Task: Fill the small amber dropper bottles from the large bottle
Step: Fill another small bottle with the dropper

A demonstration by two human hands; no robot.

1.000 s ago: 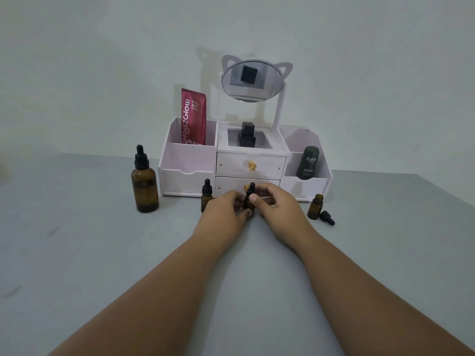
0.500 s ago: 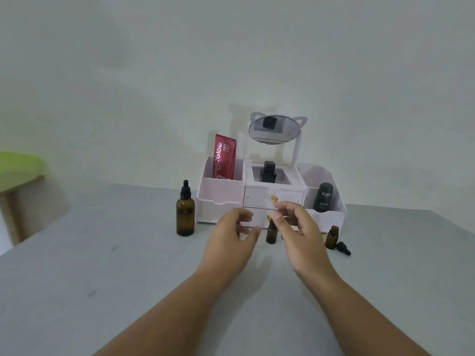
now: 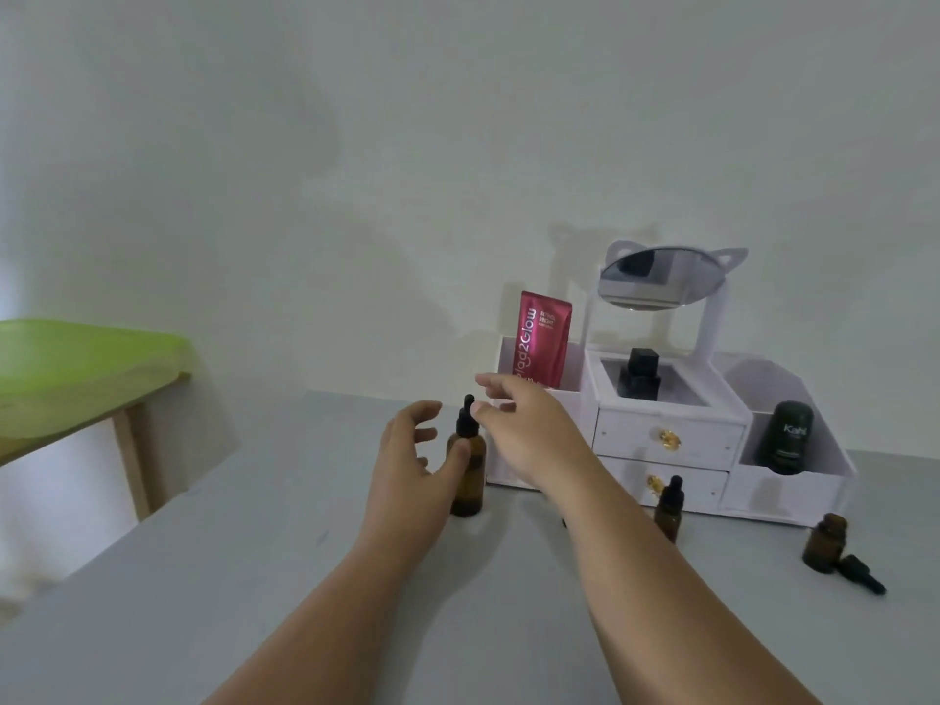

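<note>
The large amber bottle (image 3: 469,488) with a black dropper cap stands upright on the grey table (image 3: 254,602), left of the organiser. My left hand (image 3: 409,468) is beside it with fingers spread, its thumb against the bottle's shoulder. My right hand (image 3: 529,432) hovers just right of the cap, fingers relaxed, thumb tip close to the cap. A capped small amber bottle (image 3: 669,513) stands right of my right forearm. An uncapped small amber bottle (image 3: 823,547) stands at far right, its loose dropper cap (image 3: 862,577) lying beside it.
A white organiser (image 3: 666,440) with drawers and a cat-ear mirror (image 3: 661,277) stands at the back, holding a red tube (image 3: 543,338), a black bottle (image 3: 640,374) and a dark container (image 3: 787,437). A green-topped wooden table (image 3: 76,368) stands at left, past the table's edge.
Both hands let go of the small capped bottle and moved left to the large bottle. The view swung left, so the organiser now sits at right.
</note>
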